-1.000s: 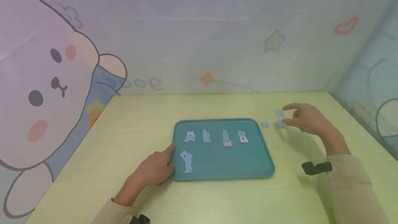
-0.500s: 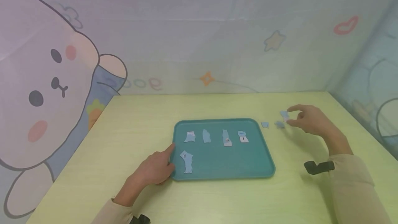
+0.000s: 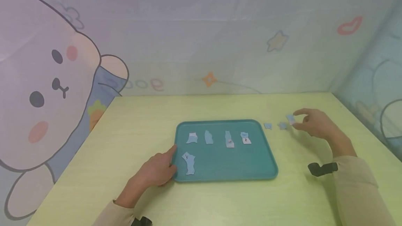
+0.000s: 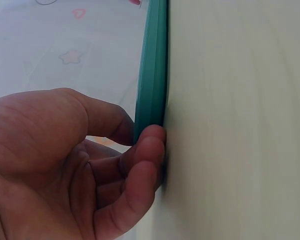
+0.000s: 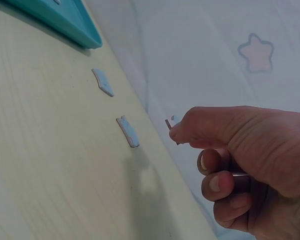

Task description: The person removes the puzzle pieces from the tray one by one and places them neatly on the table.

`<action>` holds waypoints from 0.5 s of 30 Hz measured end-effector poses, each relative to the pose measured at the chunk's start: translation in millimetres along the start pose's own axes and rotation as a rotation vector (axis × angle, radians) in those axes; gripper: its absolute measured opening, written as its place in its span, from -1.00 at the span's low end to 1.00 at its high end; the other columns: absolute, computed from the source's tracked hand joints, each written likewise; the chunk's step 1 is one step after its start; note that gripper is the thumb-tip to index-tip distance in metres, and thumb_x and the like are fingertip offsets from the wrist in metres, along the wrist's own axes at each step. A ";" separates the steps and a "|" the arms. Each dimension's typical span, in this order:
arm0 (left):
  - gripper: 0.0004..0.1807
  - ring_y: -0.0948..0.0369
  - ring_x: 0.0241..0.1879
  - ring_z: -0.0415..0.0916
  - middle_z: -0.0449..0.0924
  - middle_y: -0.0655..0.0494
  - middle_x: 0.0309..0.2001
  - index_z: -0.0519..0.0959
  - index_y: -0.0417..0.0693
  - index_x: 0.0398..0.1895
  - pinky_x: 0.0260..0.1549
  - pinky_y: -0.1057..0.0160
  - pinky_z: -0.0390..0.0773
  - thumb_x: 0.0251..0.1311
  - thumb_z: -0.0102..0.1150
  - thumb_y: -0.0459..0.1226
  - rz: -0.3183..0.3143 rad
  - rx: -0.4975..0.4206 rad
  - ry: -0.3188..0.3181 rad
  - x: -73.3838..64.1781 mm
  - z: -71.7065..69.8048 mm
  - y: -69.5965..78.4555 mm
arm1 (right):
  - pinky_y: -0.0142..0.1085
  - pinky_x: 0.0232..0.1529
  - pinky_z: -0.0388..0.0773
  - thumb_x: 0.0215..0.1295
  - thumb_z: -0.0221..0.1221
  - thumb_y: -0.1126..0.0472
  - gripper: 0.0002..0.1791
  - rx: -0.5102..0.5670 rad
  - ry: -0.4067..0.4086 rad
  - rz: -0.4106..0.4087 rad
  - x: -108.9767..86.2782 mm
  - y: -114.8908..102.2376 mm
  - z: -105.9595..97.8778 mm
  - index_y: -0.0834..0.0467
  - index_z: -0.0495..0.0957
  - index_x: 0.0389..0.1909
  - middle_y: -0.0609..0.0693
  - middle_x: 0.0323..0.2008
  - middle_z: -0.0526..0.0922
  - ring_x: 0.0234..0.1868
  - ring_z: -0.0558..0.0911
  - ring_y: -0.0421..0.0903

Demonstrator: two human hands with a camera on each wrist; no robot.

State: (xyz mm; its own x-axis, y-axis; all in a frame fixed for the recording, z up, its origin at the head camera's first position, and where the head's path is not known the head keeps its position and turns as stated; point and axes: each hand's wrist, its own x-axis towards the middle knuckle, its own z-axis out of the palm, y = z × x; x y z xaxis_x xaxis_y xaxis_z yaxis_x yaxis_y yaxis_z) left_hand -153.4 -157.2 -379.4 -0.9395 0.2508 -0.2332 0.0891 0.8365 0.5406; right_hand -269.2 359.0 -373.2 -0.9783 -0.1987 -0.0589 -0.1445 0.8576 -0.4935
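My right hand pinches a small pale blue and white puzzle piece between thumb and index finger, raised over the table. The other fingers curl in, as the right wrist view shows. Two more blue puzzle pieces lie on the table close by, one nearer the hand and another nearer the tray. On the left, my left hand holds the rim of the green tray, with thumb and fingers around its edge. Several irregular puzzle pieces lie apart in the tray, one of them at its front left.
The tray sits on a pale yellow table. A printed cloth backdrop with a cartoon bear rises behind the table's far edge and along its sides.
My right hand has drawn to the right and slightly toward me with the pinched puzzle piece, and the piece has tilted. The piece on the table beside it is less covered. My left hand stays put.
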 end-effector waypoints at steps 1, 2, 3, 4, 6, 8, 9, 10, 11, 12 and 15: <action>-0.20 0.28 -0.78 0.25 0.37 0.17 -0.79 0.05 -0.32 0.67 -0.69 0.32 0.16 0.35 -0.06 -0.40 0.000 -0.001 -0.002 0.0 0.0 0.0 | -0.23 -0.50 0.35 0.47 0.25 0.04 -0.34 0.001 -0.001 0.001 0.1 1.1 0.8 0.34 0.40 0.42 -0.07 -0.60 0.46 -0.56 0.43 -0.11; -0.20 0.28 -0.78 0.25 0.37 0.17 -0.79 0.05 -0.32 0.68 -0.69 0.32 0.15 0.35 -0.05 -0.40 0.001 0.000 -0.002 -0.1 0.1 0.0 | -0.22 -0.50 0.35 0.46 0.25 0.04 -0.34 0.004 -0.001 0.002 0.2 2.0 1.6 0.34 0.40 0.42 -0.07 -0.60 0.46 -0.56 0.43 -0.10; -0.19 0.28 -0.79 0.25 0.37 0.17 -0.79 0.05 -0.32 0.68 -0.69 0.32 0.15 0.35 -0.05 -0.40 0.002 0.000 -0.003 -0.1 0.0 0.0 | -0.22 -0.50 0.35 0.46 0.24 0.04 -0.35 0.005 -0.003 0.005 0.5 2.5 2.3 0.33 0.41 0.42 -0.07 -0.60 0.46 -0.56 0.43 -0.10; -0.19 0.28 -0.79 0.25 0.37 0.17 -0.79 0.04 -0.32 0.68 -0.69 0.32 0.15 0.36 -0.05 -0.40 0.001 -0.002 -0.004 -0.2 0.0 0.0 | -0.23 -0.50 0.35 0.46 0.24 0.04 -0.35 0.003 -0.003 0.007 1.0 3.3 3.1 0.32 0.41 0.42 -0.07 -0.60 0.46 -0.55 0.43 -0.10; -0.19 0.28 -0.79 0.25 0.38 0.16 -0.79 0.04 -0.32 0.68 -0.69 0.32 0.16 0.36 -0.05 -0.40 0.002 -0.005 -0.004 -0.2 0.0 0.0 | -0.22 -0.50 0.35 0.46 0.24 0.05 -0.36 0.007 -0.002 0.007 1.4 5.1 4.2 0.33 0.41 0.41 -0.07 -0.61 0.45 -0.56 0.43 -0.10; -0.20 0.28 -0.79 0.25 0.38 0.16 -0.79 0.04 -0.32 0.68 -0.69 0.32 0.16 0.36 -0.05 -0.40 0.004 -0.006 -0.004 -0.3 0.0 0.1 | -0.23 -0.50 0.35 0.45 0.24 0.05 -0.36 0.008 -0.002 0.013 1.9 6.6 5.2 0.33 0.42 0.41 -0.07 -0.61 0.44 -0.56 0.43 -0.10; -0.20 0.28 -0.79 0.26 0.38 0.16 -0.79 0.05 -0.32 0.68 -0.69 0.33 0.16 0.36 -0.05 -0.40 0.004 -0.007 -0.004 -0.3 -0.1 0.2 | -0.23 -0.50 0.35 0.45 0.24 0.05 -0.36 0.008 -0.002 0.014 2.0 7.4 5.5 0.33 0.42 0.40 -0.07 -0.62 0.44 -0.57 0.43 -0.10; -0.20 0.28 -0.79 0.26 0.38 0.16 -0.79 0.05 -0.32 0.68 -0.69 0.33 0.16 0.35 -0.05 -0.40 0.004 -0.008 -0.004 -0.3 -0.1 0.3 | -0.23 -0.50 0.35 0.45 0.24 0.05 -0.36 0.010 -0.001 0.013 2.2 8.7 5.6 0.34 0.42 0.40 -0.07 -0.62 0.45 -0.57 0.42 -0.11; -0.20 0.28 -0.79 0.26 0.38 0.16 -0.79 0.05 -0.31 0.68 -0.69 0.33 0.16 0.35 -0.05 -0.40 0.003 -0.008 -0.003 -0.3 -0.1 0.3 | -0.24 -0.50 0.35 0.45 0.24 0.05 -0.36 0.011 -0.002 0.016 2.2 9.4 6.0 0.34 0.42 0.40 -0.07 -0.61 0.45 -0.57 0.43 -0.11; -0.20 0.28 -0.79 0.26 0.38 0.16 -0.79 0.05 -0.31 0.68 -0.69 0.32 0.16 0.35 -0.05 -0.40 0.003 -0.009 -0.003 -0.4 -0.2 0.4 | -0.24 -0.50 0.36 0.44 0.25 0.05 -0.35 0.014 -0.004 0.020 2.2 10.1 6.3 0.34 0.41 0.40 -0.07 -0.60 0.45 -0.57 0.43 -0.11; -0.20 0.28 -0.79 0.26 0.37 0.17 -0.79 0.06 -0.31 0.68 -0.69 0.32 0.16 0.36 -0.05 -0.40 0.000 -0.006 -0.001 -0.5 -0.2 0.4 | -0.24 -0.51 0.36 0.44 0.25 0.05 -0.34 0.024 -0.015 0.032 2.2 12.4 7.3 0.35 0.40 0.41 -0.07 -0.59 0.45 -0.56 0.42 -0.12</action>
State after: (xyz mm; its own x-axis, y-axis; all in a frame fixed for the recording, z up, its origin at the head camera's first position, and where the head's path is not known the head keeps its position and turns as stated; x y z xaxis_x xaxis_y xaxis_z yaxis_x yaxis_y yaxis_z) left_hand -152.9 -157.1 -378.9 -0.9394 0.2509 -0.2338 0.0869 0.8335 0.5456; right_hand -272.0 365.7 -385.7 -0.9799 -0.1790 -0.0880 -0.1097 0.8521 -0.5117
